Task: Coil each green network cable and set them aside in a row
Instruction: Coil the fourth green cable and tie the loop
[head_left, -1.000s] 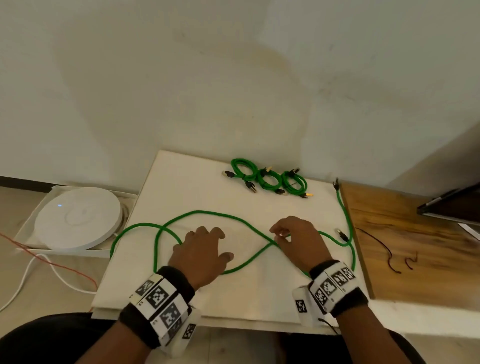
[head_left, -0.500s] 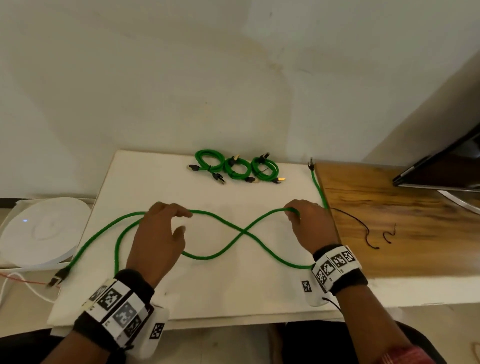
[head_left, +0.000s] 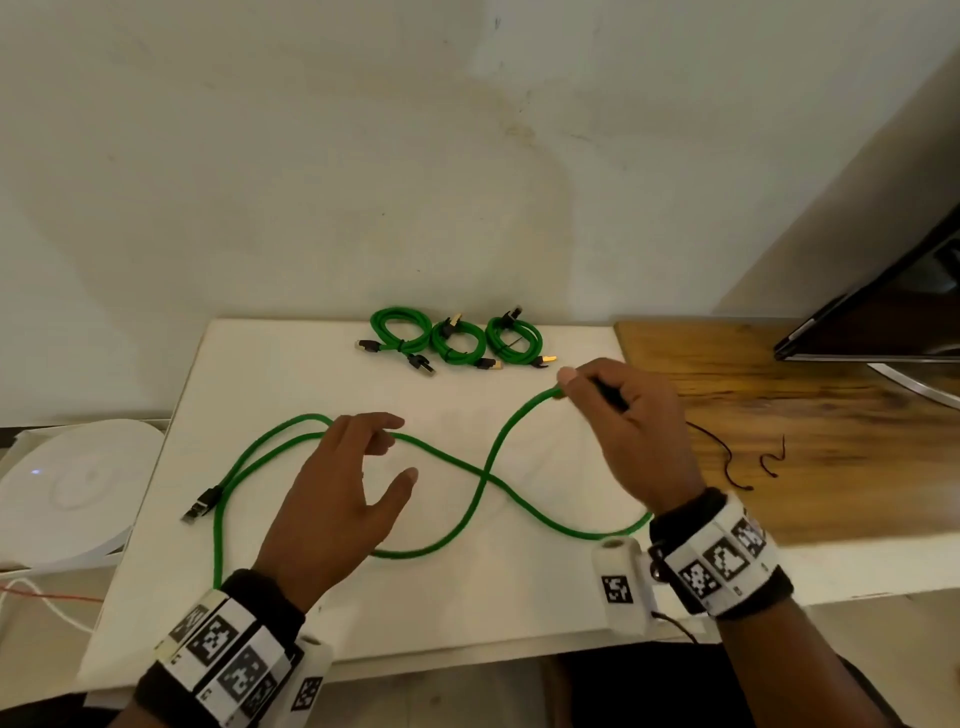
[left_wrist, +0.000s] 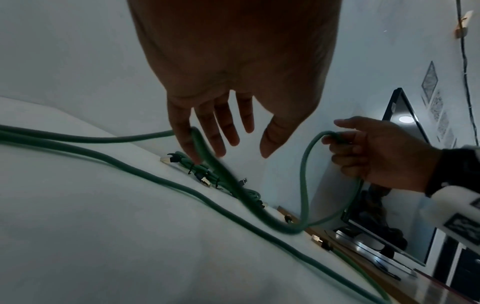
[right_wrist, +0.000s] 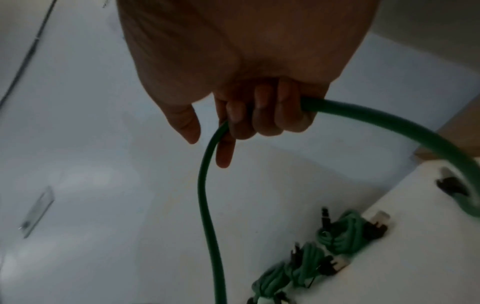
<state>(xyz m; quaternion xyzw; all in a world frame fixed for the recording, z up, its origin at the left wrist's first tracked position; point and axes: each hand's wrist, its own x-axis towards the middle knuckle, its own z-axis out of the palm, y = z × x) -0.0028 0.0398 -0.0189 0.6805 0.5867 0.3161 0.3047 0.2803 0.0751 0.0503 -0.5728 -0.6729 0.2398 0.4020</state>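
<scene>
Head view downward over white table (head_left: 260, 364); wrist views close, low, wallward.

The right hand (head_left: 631, 415) hides the end of the loose green cable (head_left: 483, 483) it grips, so that plug cannot be seen. Right of the bench (head_left: 291, 364), a dark screen (head_left: 883, 312) is cut off by the picture's edge.

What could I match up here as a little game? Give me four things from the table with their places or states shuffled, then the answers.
Things:
1. right hand
2. left hand
3. coiled green cables
4. black plug of the loose cable

States:
A. lying in a row at the back of the white board
B. gripping the loose green cable, lifted
C. lying near the board's left edge
D. fingers straight, touching the cable

Pairs: 1-B, 2-D, 3-A, 4-C
</scene>
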